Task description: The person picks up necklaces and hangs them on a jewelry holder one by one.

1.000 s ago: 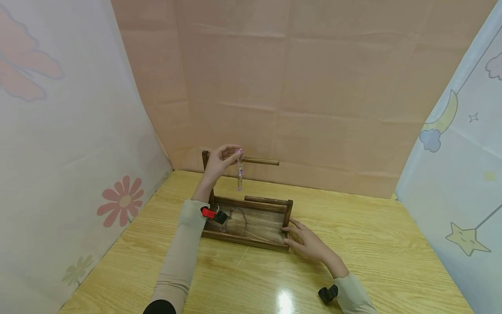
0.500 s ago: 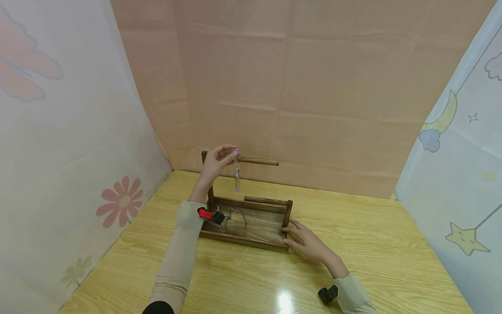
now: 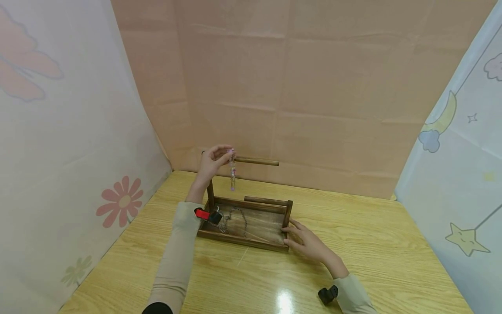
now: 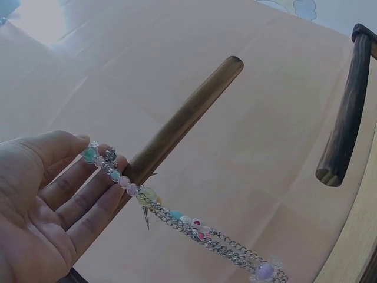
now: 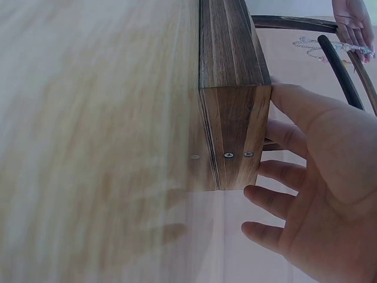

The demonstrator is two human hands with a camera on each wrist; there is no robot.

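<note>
My left hand [image 3: 211, 163] pinches one end of a beaded bracelet [image 3: 232, 176] between thumb and fingers, up at the upper rod [image 3: 256, 161] of a dark wooden jewelry stand [image 3: 245, 243]. In the left wrist view the bracelet's pastel beads [image 4: 125, 181] cross the rod near the fingers, and its silver chain strands hang down; whether it loops fully round the rod, I cannot tell. My right hand [image 3: 310, 244] grips the right end wall of the stand's tray, thumb and index tips hidden behind the wood in the right wrist view.
A silver chain necklace [image 3: 225, 226] lies in the left part of the tray. A shorter, lower rod [image 3: 266, 201] runs inward from the right post [image 3: 288, 212]. The wooden table [image 3: 372, 244] extends around, with a tan paper backdrop [image 3: 333, 109] behind and patterned sheets on both sides.
My left hand has slid leftward along the upper rod, carrying the bracelet toward the left post. The right hand and the stand have stayed in place.
</note>
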